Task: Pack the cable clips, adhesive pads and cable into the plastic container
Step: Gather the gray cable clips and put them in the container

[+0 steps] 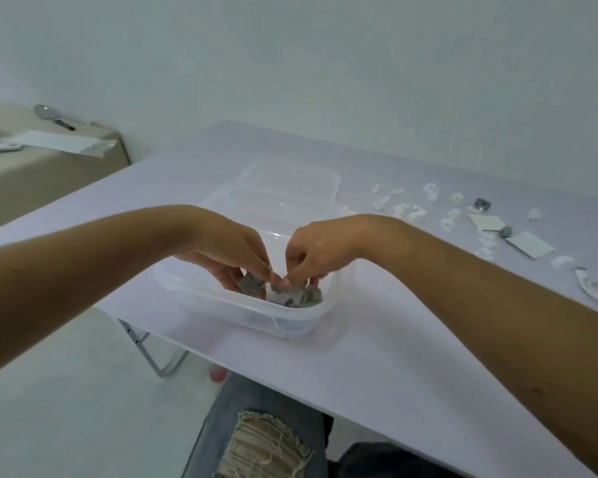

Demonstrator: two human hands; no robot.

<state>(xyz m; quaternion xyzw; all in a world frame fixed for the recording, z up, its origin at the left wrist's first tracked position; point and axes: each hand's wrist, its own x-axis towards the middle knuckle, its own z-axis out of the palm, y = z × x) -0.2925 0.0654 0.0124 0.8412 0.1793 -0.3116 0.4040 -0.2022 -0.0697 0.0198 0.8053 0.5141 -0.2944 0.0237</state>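
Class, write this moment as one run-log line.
left hand: in container, on grey clips | right hand: same | white clips, cable: on table

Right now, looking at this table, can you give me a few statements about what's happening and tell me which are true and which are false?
1. Both hands reach into the plastic container. True.
2. The lid is snapped onto the container. False: it lies behind it, off.
3. White cable clips remain scattered on the table. True.
4. The left hand rests on the person's knee. False: its fingers handle grey pieces inside the container.
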